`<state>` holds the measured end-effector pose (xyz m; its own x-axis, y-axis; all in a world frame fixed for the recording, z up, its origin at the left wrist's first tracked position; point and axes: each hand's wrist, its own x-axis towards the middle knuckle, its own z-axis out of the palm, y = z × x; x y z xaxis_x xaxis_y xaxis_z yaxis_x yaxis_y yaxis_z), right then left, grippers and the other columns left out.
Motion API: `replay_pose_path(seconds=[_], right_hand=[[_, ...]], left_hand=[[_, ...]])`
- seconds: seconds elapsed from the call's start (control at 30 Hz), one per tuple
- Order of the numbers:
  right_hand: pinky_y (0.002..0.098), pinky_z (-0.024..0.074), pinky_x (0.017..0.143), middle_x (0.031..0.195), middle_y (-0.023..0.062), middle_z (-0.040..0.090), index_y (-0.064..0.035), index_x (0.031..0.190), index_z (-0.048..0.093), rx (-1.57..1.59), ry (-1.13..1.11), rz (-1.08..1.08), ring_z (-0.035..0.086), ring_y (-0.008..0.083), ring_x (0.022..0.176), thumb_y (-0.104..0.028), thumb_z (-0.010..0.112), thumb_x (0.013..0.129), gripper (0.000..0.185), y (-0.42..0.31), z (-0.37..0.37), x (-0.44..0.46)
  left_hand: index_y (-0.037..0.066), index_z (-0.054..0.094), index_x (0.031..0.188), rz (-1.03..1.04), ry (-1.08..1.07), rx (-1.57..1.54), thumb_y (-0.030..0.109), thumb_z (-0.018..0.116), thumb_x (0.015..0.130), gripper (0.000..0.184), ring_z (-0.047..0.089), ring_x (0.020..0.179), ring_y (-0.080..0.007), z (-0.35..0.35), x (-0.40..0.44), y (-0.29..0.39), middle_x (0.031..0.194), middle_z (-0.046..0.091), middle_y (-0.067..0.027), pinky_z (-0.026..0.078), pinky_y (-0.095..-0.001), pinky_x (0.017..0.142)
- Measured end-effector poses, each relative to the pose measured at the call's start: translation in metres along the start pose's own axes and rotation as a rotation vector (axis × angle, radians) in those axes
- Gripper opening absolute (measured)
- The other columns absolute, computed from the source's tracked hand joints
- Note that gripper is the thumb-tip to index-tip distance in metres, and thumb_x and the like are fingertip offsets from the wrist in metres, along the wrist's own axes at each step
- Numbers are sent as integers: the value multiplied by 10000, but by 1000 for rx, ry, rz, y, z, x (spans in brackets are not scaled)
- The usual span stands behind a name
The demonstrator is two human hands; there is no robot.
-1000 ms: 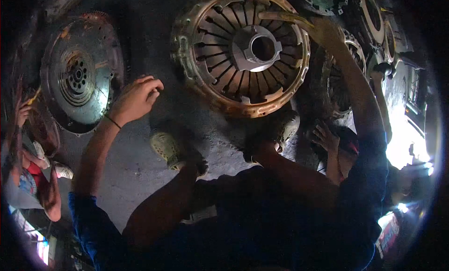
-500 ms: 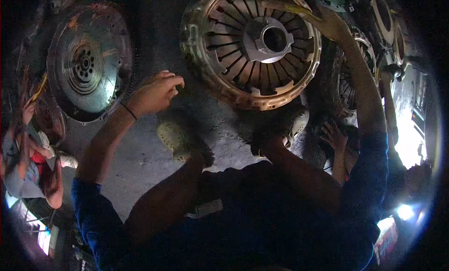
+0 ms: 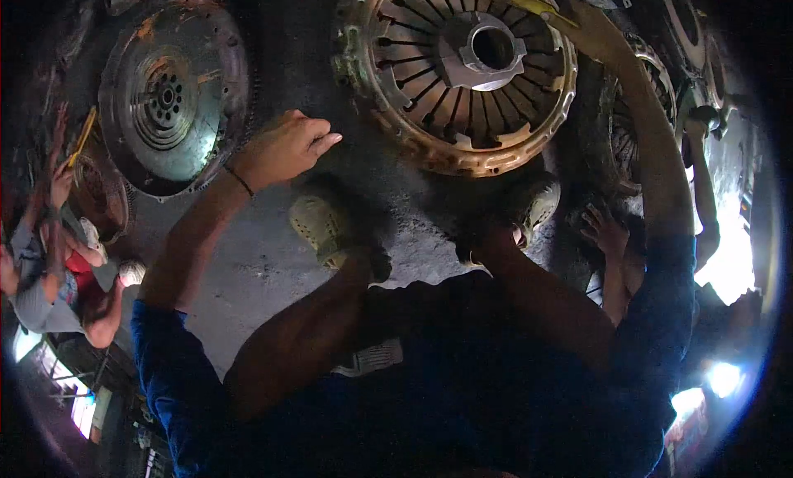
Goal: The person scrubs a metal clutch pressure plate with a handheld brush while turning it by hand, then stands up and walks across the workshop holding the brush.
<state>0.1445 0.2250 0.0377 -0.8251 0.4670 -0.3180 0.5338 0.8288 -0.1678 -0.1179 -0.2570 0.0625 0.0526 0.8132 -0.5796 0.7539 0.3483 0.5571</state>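
In the upper right, my right hand [image 3: 593, 30] grips a yellow-handled tool [image 3: 541, 8] over the far rim of a clutch pressure plate [image 3: 481, 163]. The tool's working end is too dark to make out. The plate lies on the ground beyond my feet, with radial spring fingers and a grey hub [image 3: 453, 55] around its dark centre hole. My left hand [image 3: 285, 150] hangs in the air left of the plate, touching nothing; its fingers are curled in and nothing shows in them. Left of it is a flywheel [image 3: 206, 119] with a toothed edge and a ring of bolt holes.
Another clutch plate [image 3: 624, 144] lies at right beyond my forearm. A co-worker at left holds a yellow tool [image 3: 83, 138] over a rusty disc [image 3: 92, 187]. At right, another person's hand [image 3: 607, 230] is low beside my knee. My clogs [image 3: 318, 226] stand on the rough floor [image 3: 256, 267].
The view has shifted, so the parts appear slightly higher and farther right. My left hand's fingers have curled in more. My right hand keeps hold of the yellow-handled tool near the plate's far rim.
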Motion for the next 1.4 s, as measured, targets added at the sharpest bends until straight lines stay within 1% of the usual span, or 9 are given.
replay_pose_path(seconds=[0.17, 0.27, 0.43, 0.53, 0.63, 0.87, 1.0, 1.17, 1.4], right_hand=[[432, 504, 648, 757, 133, 659, 1, 1004, 705, -67, -115, 53, 633, 235, 687, -714, 602, 956, 724, 21, 10, 0], [424, 508, 648, 763, 145, 663, 2, 1018, 708, -95, -125, 18, 639, 223, 691, -712, 591, 964, 726, 18, 13, 0], [407, 521, 681, 817, 144, 684, -1, 1099, 721, 111, -3, -39, 651, 220, 733, -648, 547, 1023, 674, -4, -2, -22], [543, 503, 1027, 1142, 232, 731, -121, 1282, 720, 131, -140, 162, 705, 344, 1078, -766, 446, 976, 764, -12, -16, -35], [398, 520, 681, 802, 125, 686, -28, 1175, 727, 230, 103, -25, 649, 214, 723, -623, 525, 1043, 642, -10, 0, -55], [414, 525, 683, 734, 153, 677, -67, 1148, 765, 52, 12, 276, 656, 237, 678, -630, 535, 1026, 620, -5, -13, -143], [454, 531, 678, 740, 159, 699, -90, 1113, 779, -3, -113, 461, 706, 341, 714, -662, 609, 962, 616, -9, -10, -204], [473, 542, 686, 783, 175, 714, -100, 1019, 781, -94, -112, 333, 725, 362, 751, -676, 626, 942, 602, -32, -15, -203], [436, 612, 753, 803, 105, 749, -106, 971, 777, -184, -184, -7, 763, 290, 804, -759, 508, 952, 706, -111, 11, -104]], left_hand=[[24, 620, 951, 156, 285, -30, 248, 613, 1060, 250, 602, 790, -312, 33, -13, -16, 827, 595, -143, 489, -458, 860], [18, 618, 1011, -19, -41, 24, 219, 618, 1050, 205, 610, 848, -302, 12, -18, 6, 945, 601, -135, 502, -455, 870], [-6, 608, 971, -18, -1, -154, 217, 650, 1026, 233, 603, 849, -289, 20, -16, 7, 919, 575, -128, 501, -451, 866], [18, 590, 910, 54, 42, -77, 216, 643, 1026, 236, 599, 780, -312, 18, -14, 5, 870, 565, -123, 493, -459, 866], [40, 577, 844, 100, 35, 51, 232, 634, 1032, 275, 587, 732, -309, 17, -14, 3, 795, 546, -105, 468, -465, 877], [38, 520, 768, 208, 185, 126, 258, 658, 1024, 365, 491, 716, -265, 21, -7, -14, 752, 502, -113, 408, -405, 836], [53, 627, 929, 177, 227, 68, 270, 648, 1034, 242, 573, 807, -275, -3, 1, -4, 870, 569, -112, 425, -411, 883], [55, 664, 1179, 220, 254, 156, 272, 614, 1053, 255, 661, 1073, -265, -41, 43, 21, 1105, 646, -90, 450, -431, 991], [54, 604, 1419, 859, 570, -176, 364, 528, 1098, 452, 539, 1395, -306, -51, 222, 90, 1432, 622, -150, 430, -446, 1164]])
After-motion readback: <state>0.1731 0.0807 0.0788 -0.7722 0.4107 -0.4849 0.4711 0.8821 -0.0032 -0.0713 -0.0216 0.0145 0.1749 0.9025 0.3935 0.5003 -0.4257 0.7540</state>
